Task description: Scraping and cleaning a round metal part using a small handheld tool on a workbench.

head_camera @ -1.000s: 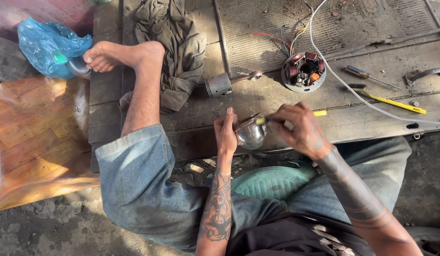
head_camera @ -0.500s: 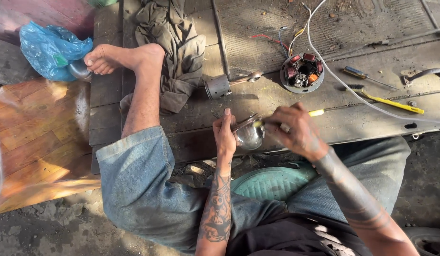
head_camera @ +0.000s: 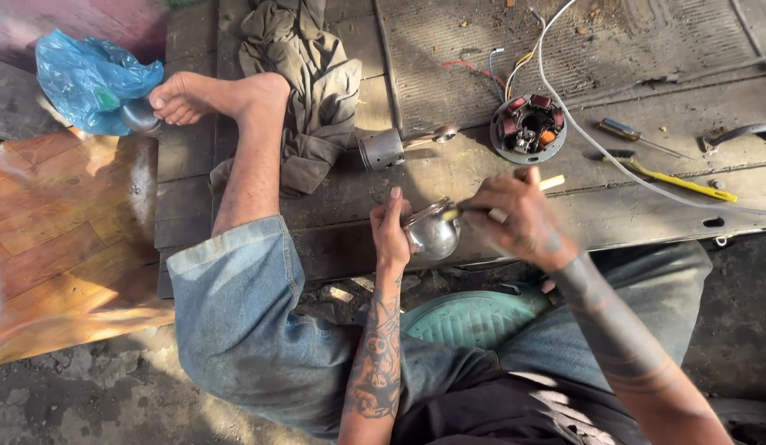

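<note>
Metal cup [head_camera: 431, 235] in left grip [head_camera: 391, 235]

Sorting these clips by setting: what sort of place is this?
Probably an informal small-engine repair spot, outdoors: a stator coil plate with loose wires, a piston with connecting rod and a screwdriver lie on worn planks.

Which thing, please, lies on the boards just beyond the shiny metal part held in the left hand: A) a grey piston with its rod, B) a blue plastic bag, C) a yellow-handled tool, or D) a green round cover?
A: the piston with its rod lies on the boards right above the left hand and its metal part, nearer than any other listed thing.
</note>
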